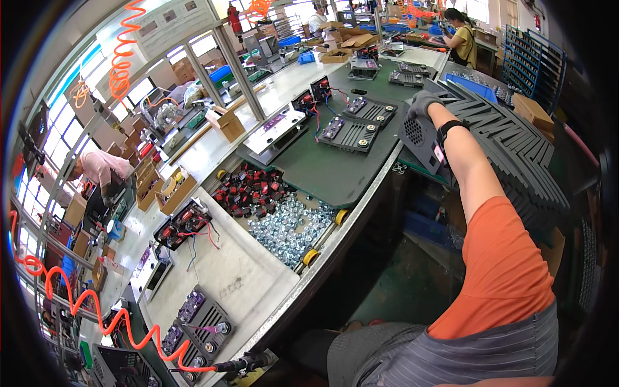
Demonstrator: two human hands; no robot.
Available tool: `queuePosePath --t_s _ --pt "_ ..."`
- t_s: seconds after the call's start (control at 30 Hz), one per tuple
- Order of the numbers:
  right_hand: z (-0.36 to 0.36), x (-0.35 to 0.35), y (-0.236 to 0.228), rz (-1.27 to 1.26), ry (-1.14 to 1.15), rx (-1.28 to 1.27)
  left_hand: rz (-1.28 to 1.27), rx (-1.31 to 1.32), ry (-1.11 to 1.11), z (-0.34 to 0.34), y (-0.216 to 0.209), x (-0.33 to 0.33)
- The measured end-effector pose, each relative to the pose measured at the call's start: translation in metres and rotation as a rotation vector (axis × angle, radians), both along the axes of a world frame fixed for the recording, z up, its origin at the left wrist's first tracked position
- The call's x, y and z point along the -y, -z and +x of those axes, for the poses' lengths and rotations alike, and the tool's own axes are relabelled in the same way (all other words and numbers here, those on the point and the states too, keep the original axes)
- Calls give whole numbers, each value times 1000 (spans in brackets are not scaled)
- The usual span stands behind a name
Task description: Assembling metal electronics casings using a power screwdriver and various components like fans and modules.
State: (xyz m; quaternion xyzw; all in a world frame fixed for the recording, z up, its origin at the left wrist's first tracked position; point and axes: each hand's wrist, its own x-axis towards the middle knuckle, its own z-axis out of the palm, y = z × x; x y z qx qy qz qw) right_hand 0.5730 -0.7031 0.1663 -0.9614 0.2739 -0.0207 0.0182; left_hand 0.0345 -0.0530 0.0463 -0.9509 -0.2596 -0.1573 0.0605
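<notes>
My right hand (424, 105), in a grey glove with a dark band on the wrist, reaches out to the right. Its fingers close over the upper edge of a dark grey vented panel (420, 138) with a round patch of holes. That panel stands tilted at the near end of a long stack of grey ribbed panels (503, 129). My left hand is outside the picture. On the green bench mat (335, 169), left of the panel, lie slotted grey plates (351, 132) fitted with small purple circuit boards and round metal fittings.
Red-and-black parts (251, 193) and loose shiny nuts (290, 222) fill a recess in the bench. Another slotted plate (209, 329) lies at lower left. A coiled orange hose (97, 306) crosses the left side, ending at a black tool (242, 364). A blue rack (532, 64) and co-workers stand farther off.
</notes>
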Motion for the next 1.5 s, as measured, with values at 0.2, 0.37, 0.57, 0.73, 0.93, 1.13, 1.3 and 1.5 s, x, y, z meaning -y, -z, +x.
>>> queuePosePath --t_s 0.2,0.37,0.57,0.73,0.93,1.13,1.3,1.5 --pt "-4 -32 -8 292 -14 505 -38 -96 -33 3 -7 -2" --pt "-69 -120 -26 204 -565 706 -210 -140 -83 9 -21 -14" --pt "-191 -221 4 1278 -981 873 -516 237 120 36 -57 -6" --pt "-236 -351 31 1931 -1314 363 -1455 541 222 38 -63 2" --pt "-299 -520 11 1856 -2629 -90 -821 406 166 -37 -31 6" --pt "-332 -580 34 1935 -2377 -755 -1841 1620 134 -138 -32 -19" --pt "-329 -606 87 2235 -1542 -761 -1113 1916 -147 -191 -41 -33" --pt "-310 -670 148 1819 -1376 -625 -271 1088 -99 -164 -31 -43"
